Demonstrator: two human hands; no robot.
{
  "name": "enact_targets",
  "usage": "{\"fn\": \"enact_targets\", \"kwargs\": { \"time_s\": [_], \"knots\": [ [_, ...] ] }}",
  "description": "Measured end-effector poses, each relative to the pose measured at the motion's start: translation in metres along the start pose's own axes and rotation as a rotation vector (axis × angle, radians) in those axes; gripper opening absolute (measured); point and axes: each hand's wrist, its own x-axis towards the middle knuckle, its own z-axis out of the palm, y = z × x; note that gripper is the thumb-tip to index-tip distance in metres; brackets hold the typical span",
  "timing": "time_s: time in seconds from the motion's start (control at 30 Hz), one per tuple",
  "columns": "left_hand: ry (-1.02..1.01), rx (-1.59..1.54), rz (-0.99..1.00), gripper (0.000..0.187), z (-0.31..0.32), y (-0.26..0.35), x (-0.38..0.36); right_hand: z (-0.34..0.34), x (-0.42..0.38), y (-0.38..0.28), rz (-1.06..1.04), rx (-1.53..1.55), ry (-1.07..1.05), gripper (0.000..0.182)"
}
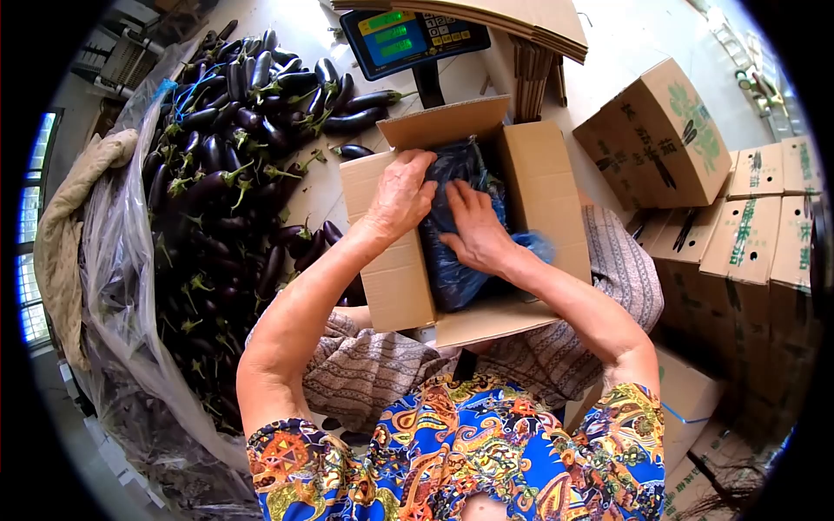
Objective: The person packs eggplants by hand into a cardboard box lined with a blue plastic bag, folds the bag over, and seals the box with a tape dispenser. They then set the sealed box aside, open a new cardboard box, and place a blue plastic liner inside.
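Note:
Between my knees an open cardboard box [395, 278] stands with its flaps folded outward. Inside it lies a dark blue plastic bag [452, 282], its dark contents only dimly visible through the film. My left hand [404, 193] is at the box's left inner edge, fingers curled closed at the edge of the bag; the fingertips are partly hidden. My right hand [478, 230] lies on top of the bag with its fingers stretched out and pressing on it. Loose blue film [534, 246] bunches beside my right wrist.
A heap of eggplants [226, 174] covers the floor on the left, bordered by clear plastic sheeting [130, 304]. Behind the box stands a scale display [413, 39], beside flattened cardboard [530, 22]. Printed cartons [738, 234] are stacked on the right, one carton [651, 135] tilted.

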Motion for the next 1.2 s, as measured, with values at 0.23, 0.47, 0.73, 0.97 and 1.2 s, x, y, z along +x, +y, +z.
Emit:
{"fn": "enact_targets", "kwargs": {
  "time_s": [0.23, 0.47, 0.73, 0.97, 1.2],
  "knots": [
    [-0.13, 0.267, 0.089, 0.042, 0.015, -0.008, -0.013, 0.005, -0.01, 0.027, -0.124, 0.111, 0.014, 0.078],
    [-0.264, 0.282, 0.061, 0.043, 0.007, -0.008, -0.007, -0.022, -0.011, 0.011, -0.054, -0.119, -0.054, 0.088],
    [-0.242, 0.262, 0.11, 0.047, -0.014, 0.008, -0.009, -0.088, -0.039, 0.006, -0.058, -0.352, -0.529, 0.021],
    [-0.344, 0.154, 0.167, 0.053, 0.025, 0.034, -0.026, -0.069, -0.014, 0.049, 0.222, 0.154, -0.182, 0.015],
    [-0.168, 0.023, 0.005, 0.023, 0.045, 0.031, -0.018, 0.003, 0.013, 0.058, 0.43, 0.28, 0.093, 0.02]
  ]
}}
